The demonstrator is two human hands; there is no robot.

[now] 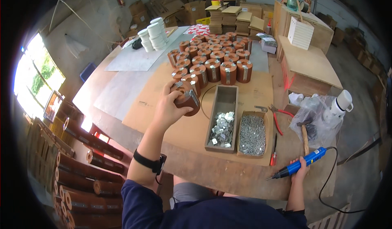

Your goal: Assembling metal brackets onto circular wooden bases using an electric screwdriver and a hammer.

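My left hand (170, 108) is closed around a short brown cylinder (188, 103) with a metal strip along its side, lifted at the near left edge of a group of similar cylinders (213, 68). Those stand upright in rows, with metal clips on their tops. At the table's near right, my right hand (301, 168) grips a blue electric screwdriver (304, 163), its thin tip pointing left and a black cord trailing off to the right. Between the hands sit a long grey box of small metal plates (221, 127) and a cardboard tray of screws (252, 133).
Pliers with red handles (278, 119), a thin red-handled screwdriver (274, 151) and a hammer (304, 137) lie right of the tray. Beyond are a plastic bag (316, 117) and white bottle (338, 105). White cups (154, 35) stand far left. Long brown tubes (90, 165) are stacked on the left.
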